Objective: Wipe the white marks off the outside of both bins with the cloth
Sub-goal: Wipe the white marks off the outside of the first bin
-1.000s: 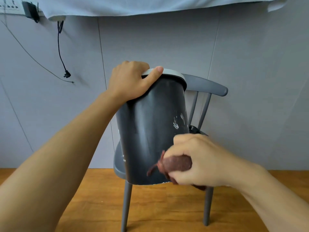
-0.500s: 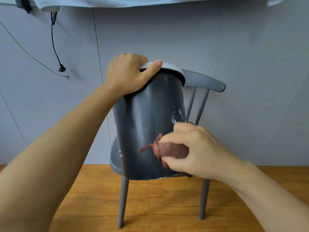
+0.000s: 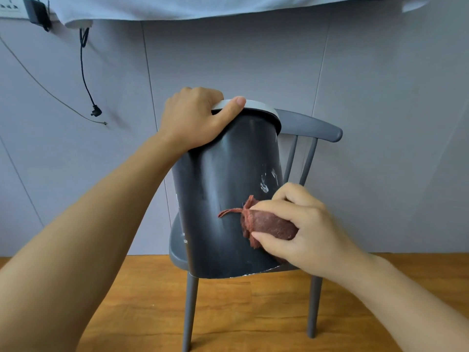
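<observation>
A dark grey bin with a pale rim stands tilted on a grey chair. My left hand grips its rim, thumb over the front edge. My right hand grips a bunched reddish-brown cloth and presses it against the bin's lower right side. White marks show on the bin wall just above the cloth. More small white specks sit along the bin's left edge and bottom edge. No second bin is in view.
The grey chair has a spindle back and stands on a wooden floor close to a grey wall. A black cable hangs from a plug at the upper left. A pale cloth hangs along the top.
My right hand with the cloth has moved up the bin's side from near the bottom edge toward the white marks. My left hand keeps its grip on the rim.
</observation>
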